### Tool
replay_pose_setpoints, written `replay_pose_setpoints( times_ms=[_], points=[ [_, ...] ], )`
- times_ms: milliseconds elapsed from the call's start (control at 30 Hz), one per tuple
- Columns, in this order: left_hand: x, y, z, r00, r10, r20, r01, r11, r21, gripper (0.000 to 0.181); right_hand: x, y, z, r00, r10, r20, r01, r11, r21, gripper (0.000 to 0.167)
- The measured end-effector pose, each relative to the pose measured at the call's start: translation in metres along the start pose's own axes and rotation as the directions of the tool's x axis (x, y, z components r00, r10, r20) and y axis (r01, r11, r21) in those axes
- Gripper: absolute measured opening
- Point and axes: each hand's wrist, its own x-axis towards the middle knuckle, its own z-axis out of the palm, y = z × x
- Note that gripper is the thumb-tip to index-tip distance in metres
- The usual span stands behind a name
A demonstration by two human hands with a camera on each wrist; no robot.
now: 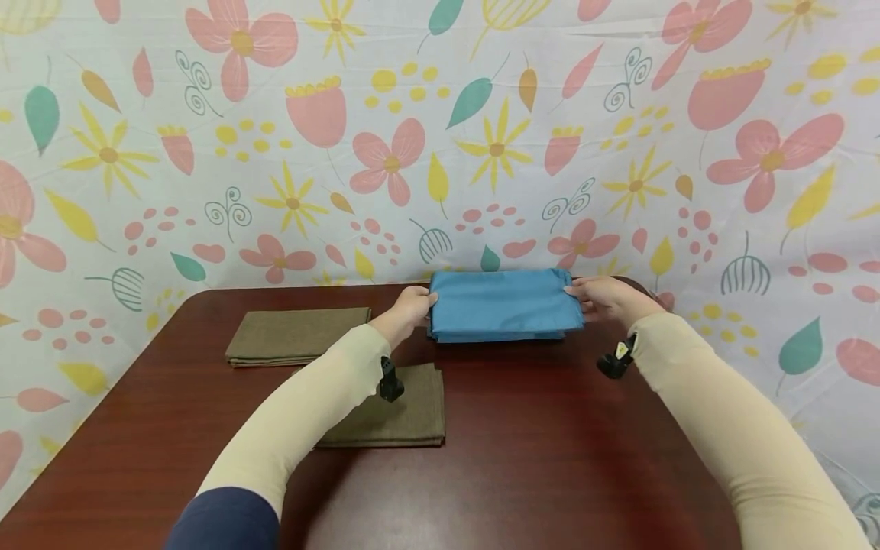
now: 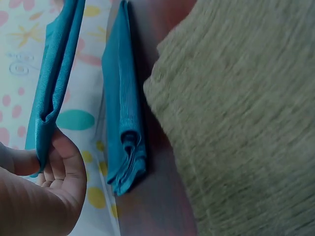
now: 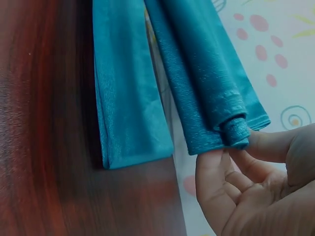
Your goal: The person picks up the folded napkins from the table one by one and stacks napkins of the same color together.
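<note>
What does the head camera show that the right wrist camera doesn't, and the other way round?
Only the head view shows the left hand, a far brown cloth and a near brown cloth.

Only the right wrist view shows the open gap between the raised blue cloth and the lower blue cloth.

Both show the right hand gripping the raised blue cloth, the dark table and the patterned backdrop.
</note>
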Motion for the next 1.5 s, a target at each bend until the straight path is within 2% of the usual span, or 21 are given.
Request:
replay_pose_setpoints(
  times_ms=[267, 567, 733, 967, 1267, 1367, 1500],
  points=[
    [0.011, -0.001, -0.001, 0.999, -0.006, -0.037, 0.007, 1.000, 0.020, 0.041, 0.023, 0.003, 0.001, 0.999, 0.006, -0.051, -0.006, 1.000, 0.008, 0.067],
    [0.029, -0.005, -0.003, 0.997, -0.032, -0.071, 0.032, 0.999, -0.003, 0.042, 0.041, 0.013, 0.017, 0.987, -0.003, -0.158, 0.013, 0.998, 0.059, 0.061],
    [0.035, -0.011, -0.001, 0.995, -0.066, -0.081, 0.067, 0.998, 0.010, 0.044, 0.049, 0.018, 0.021, 0.964, 0.011, -0.267, -0.004, 1.000, 0.027, 0.057],
    [0.038, -0.017, 0.002, 0.990, -0.066, -0.126, 0.073, 0.996, 0.051, 0.044, 0.059, 0.025, 0.028, 0.926, -0.020, -0.377, 0.020, 1.000, -0.002, 0.050],
    [0.041, -0.028, 0.004, 0.983, -0.128, -0.135, 0.135, 0.990, 0.046, 0.043, 0.068, 0.035, 0.033, 0.922, 0.067, -0.381, -0.055, 0.998, 0.043, 0.057],
    [0.041, -0.030, 0.004, 0.984, -0.125, -0.129, 0.132, 0.990, 0.048, 0.043, 0.068, 0.036, 0.034, 0.926, 0.073, -0.371, -0.057, 0.997, 0.053, 0.056],
    [0.042, -0.031, 0.002, 0.986, -0.111, -0.128, 0.122, 0.989, 0.079, 0.043, 0.070, 0.037, 0.033, 0.925, 0.068, -0.374, -0.066, 0.998, 0.017, 0.059]
  ],
)
